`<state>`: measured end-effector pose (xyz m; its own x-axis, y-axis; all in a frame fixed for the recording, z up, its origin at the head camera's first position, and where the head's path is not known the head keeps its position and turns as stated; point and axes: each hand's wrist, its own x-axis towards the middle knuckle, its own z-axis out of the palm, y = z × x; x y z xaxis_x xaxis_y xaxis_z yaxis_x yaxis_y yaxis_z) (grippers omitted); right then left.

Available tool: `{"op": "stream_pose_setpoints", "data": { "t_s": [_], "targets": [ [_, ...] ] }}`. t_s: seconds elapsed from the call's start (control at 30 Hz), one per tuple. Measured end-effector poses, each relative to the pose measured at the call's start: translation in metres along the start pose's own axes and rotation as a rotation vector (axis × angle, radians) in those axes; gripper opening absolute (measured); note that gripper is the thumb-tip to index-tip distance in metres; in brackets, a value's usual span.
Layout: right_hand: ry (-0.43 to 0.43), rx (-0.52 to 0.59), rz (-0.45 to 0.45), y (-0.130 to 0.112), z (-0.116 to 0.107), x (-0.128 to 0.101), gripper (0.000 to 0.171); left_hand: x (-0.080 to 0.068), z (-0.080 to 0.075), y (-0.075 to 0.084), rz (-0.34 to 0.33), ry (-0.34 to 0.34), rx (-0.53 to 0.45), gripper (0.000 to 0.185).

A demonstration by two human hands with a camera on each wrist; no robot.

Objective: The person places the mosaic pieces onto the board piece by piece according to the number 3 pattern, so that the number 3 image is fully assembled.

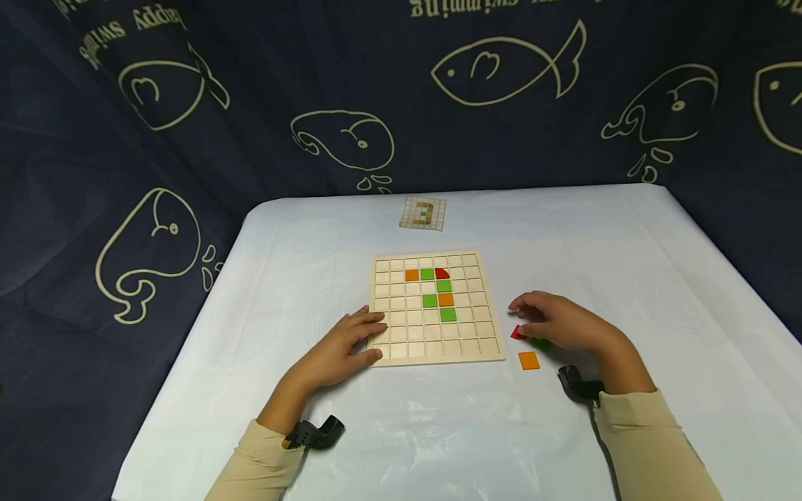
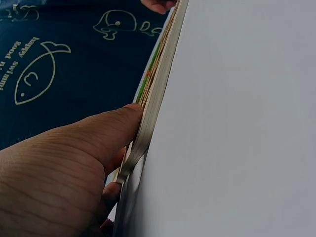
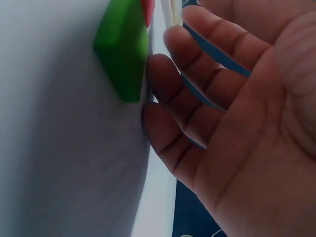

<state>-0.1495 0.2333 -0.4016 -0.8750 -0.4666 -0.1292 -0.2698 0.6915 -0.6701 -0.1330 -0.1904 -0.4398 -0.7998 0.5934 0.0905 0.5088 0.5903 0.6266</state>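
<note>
The red piece [image 1: 516,333], toward four o'clock from the board [image 1: 416,332], looks light, stiff — best edge-pinched; right hand [image 1: 562,323] and left hand [image 1: 340,350] have loose fingers.

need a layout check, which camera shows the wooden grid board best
The head view: it shows the wooden grid board almost whole from above, with coloured pieces on it. The left wrist view shows it edge-on, partly behind the left hand; the right wrist view, at most a pale sliver at the top.

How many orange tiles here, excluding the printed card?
3: on the board, the leftmost tile and one above the lowest green tile; another on the table. The right hand may hide more.
</note>
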Motion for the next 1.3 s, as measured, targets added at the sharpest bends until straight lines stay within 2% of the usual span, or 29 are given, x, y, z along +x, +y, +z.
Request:
{"op": "stream_pose_setpoints", "data": {
  "t_s": [0.27, 0.63, 0.9, 1.3],
  "targets": [
    [-0.008, -0.010, 0.017, 0.0016, 0.0008, -0.0052, 0.028, 0.0005, 0.0001, 0.0003, -0.011, -0.010, -0.002, 0.050],
    [0.016, -0.045, -0.040, 0.0036, 0.0056, -0.0046, 0.027, 0.0003, -0.0009, 0.0024, -0.007, -0.012, 0.006, 0.051],
    [0.014, -0.074, -0.027, 0.0077, 0.0074, -0.0023, 0.023, 0.0002, -0.0003, 0.0014, -0.006, -0.008, 0.008, 0.051],
    [0.033, -0.068, -0.074, 0.0095, 0.0078, -0.0030, 0.020, 0.0007, -0.0009, 0.0023, -0.004, -0.012, 0.000, 0.051]
  ]
}}
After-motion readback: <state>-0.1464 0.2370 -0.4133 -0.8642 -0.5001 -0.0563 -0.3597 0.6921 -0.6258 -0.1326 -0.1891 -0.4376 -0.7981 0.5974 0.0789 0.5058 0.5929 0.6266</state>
